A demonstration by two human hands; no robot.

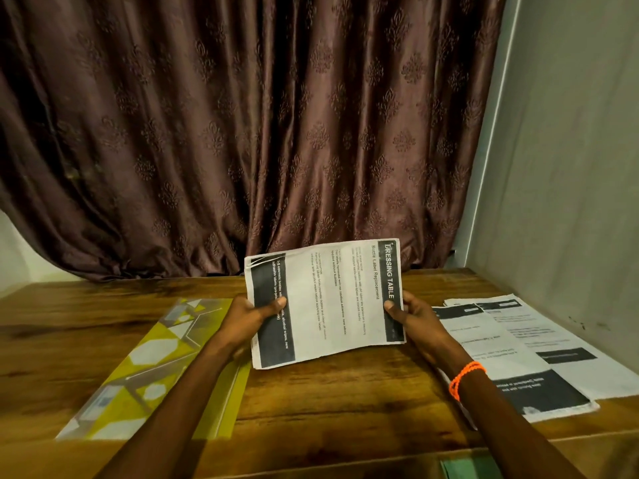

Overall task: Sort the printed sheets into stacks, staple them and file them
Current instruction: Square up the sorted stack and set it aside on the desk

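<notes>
Held sheets (325, 302): lifted off the bench (328, 402), likely to square edges.
Left hand (252, 314): pinching the left edge.
Right hand (409, 316): pinching the right edge.

Open wood runs down the middle of the table (345, 402) beneath the lifted stack of sheets (325, 302) — room there for a hand to pass between the yellow folder (145, 368) lying flat on the left and the spread printed pages (525, 354) on the right. The far side is closed off by the brown curtain (242, 133) hanging down to the table's back edge. On the right the grey wall (570, 167) hems in the pages — no way round there.
</notes>
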